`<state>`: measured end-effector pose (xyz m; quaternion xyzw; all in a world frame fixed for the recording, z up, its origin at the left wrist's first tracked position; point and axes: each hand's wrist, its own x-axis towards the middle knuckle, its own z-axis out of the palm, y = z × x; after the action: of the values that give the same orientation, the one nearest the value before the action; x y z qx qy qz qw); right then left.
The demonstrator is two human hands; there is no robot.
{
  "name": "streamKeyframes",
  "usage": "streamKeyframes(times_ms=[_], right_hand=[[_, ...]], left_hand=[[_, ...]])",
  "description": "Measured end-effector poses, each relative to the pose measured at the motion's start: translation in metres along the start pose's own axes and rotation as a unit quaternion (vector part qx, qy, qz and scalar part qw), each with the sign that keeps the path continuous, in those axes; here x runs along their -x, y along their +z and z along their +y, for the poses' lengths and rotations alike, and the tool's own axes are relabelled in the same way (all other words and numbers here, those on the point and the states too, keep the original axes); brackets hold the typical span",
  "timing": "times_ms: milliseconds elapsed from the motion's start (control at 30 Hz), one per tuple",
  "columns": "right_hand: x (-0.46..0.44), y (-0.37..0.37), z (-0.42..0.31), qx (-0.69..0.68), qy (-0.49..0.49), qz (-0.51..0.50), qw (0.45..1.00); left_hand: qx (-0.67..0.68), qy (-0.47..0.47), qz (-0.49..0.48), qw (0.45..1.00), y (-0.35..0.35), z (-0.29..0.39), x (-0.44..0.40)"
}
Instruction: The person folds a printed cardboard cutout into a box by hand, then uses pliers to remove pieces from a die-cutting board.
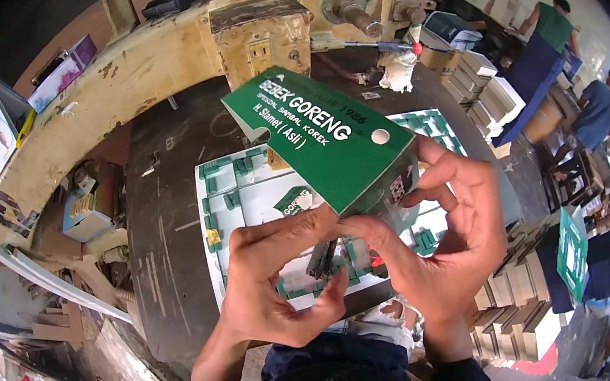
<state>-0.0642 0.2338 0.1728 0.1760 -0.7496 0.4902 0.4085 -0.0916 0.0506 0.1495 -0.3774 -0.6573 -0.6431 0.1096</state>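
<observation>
At the frame's centre, the green box [313, 132] sits just above both hands: the right hand [452, 237] pinches its near end; the left hand [259, 284] curls below its lower corner, its grip unclear.

Right hand [452, 241] holds green box [313, 132] (white-lettered), left hand [265, 271] near corner.

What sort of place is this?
Probably a workshop that makes printed boxes: there's a big, worn machine, stacks of what looks like card, and a green printed box being handled.
</observation>
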Motion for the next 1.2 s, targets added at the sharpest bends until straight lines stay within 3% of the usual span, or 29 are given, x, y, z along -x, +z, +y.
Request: streamKeyframes(times_ms=[33, 100, 133, 167, 200, 233, 300, 367, 400, 433, 500, 567, 633, 700, 767, 833, 867, 900, 967, 1000, 1033, 1067, 1200], right_hand=[[0.002, 0.000, -0.002, -0.017, 0.022, 0.005, 1.000], [0.009, 0.003, 0.000, 0.006, 0.010, 0.007, 1.000], [0.010, 0.004, 0.001, 0.030, -0.001, 0.007, 1.000], [0.009, 0.005, 0.000, 0.026, -0.002, 0.005, 1.000], [0.007, 0.005, -0.001, 0.040, -0.001, -0.015, 0.999], [0.006, 0.003, -0.002, 0.054, 0.000, -0.034, 0.998], [0.004, -0.018, -0.006, 0.217, -0.005, -0.102, 0.971], [0.010, -0.029, 0.002, 0.191, 0.031, -0.157, 0.968], [0.012, -0.030, 0.004, 0.195, 0.034, -0.155, 0.968], [0.015, -0.032, 0.005, 0.216, 0.044, -0.173, 0.960], [0.022, -0.032, 0.011, 0.242, 0.059, -0.188, 0.950], [0.030, -0.025, 0.019, 0.080, 0.068, -0.151, 0.983], [0.032, -0.019, 0.027, 0.086, 0.069, -0.139, 0.984], [0.033, -0.009, 0.033, 0.048, 0.017, -0.099, 0.994], [0.034, -0.004, 0.025, 0.032, 0.037, -0.090, 0.995], [0.035, -0.003, 0.020, 0.163, -0.065, -0.092, 0.980], [0.042, -0.001, 0.030, 0.158, -0.115, -0.038, 0.980], [0.042, 0.002, 0.033, 0.160, -0.112, -0.039, 0.980], [0.036, 0.009, 0.039, 0.201, -0.068, 0.137, 0.968], [0.036, 0.009, 0.041, 0.242, -0.031, 0.153, 0.958], [0.038, 0.015, 0.041, 0.189, 0.036, 0.175, 0.966], [0.038, 0.020, 0.046, 0.151, 0.025, 0.201, 0.968], [0.044, 0.023, 0.056, 0.080, 0.025, 0.202, 0.976]], left_hand=[[-0.001, 0.001, -0.001, 1.000, 0.006, 0.001, -0.003], [0.248, -0.080, 0.113, 0.959, 0.016, 0.006, -0.009], [0.089, -0.124, 0.056, 0.987, 0.002, 0.009, -0.010], [0.087, -0.123, 0.059, 0.987, 0.002, 0.007, -0.013], [0.087, -0.110, 0.125, 0.982, 0.003, 0.001, -0.017], [0.087, -0.097, 0.189, 0.973, 0.002, -0.004, -0.021], [0.150, -0.066, 0.245, 0.956, -0.005, -0.010, -0.030], [0.203, -0.049, 0.286, 0.935, -0.011, -0.004, -0.037], [0.242, -0.021, 0.261, 0.934, -0.024, -0.014, -0.034], [0.252, -0.062, 0.316, 0.913, -0.026, -0.014, -0.036], [0.281, -0.034, 0.297, 0.912, -0.031, -0.018, -0.038], [0.292, -0.030, 0.281, 0.914, -0.029, -0.020, -0.038], [0.309, -0.029, 0.170, 0.935, -0.019, -0.012, -0.038], [0.218, -0.080, 0.168, 0.958, -0.005, -0.005, -0.037], [0.150, -0.106, 0.144, 0.972, -0.008, -0.005, -0.036], [0.191, -0.097, 0.104, 0.971, -0.007, -0.003, -0.036], [0.235, -0.085, 0.060, 0.966, -0.006, 0.000, -0.036], [0.283, -0.158, 0.035, 0.945, -0.006, 0.010, -0.035], [0.003, -0.092, -0.118, 0.989, -0.012, 0.004, -0.029], [-0.069, -0.116, -0.160, 0.978, -0.006, 0.004, -0.020], [-0.144, -0.136, -0.200, 0.960, 0.002, 0.004, -0.008], [-0.124, -0.209, -0.197, 0.950, 0.015, 0.005, 0.002], [-0.009, -0.244, -0.088, 0.966, 0.041, -0.018, 0.034]])
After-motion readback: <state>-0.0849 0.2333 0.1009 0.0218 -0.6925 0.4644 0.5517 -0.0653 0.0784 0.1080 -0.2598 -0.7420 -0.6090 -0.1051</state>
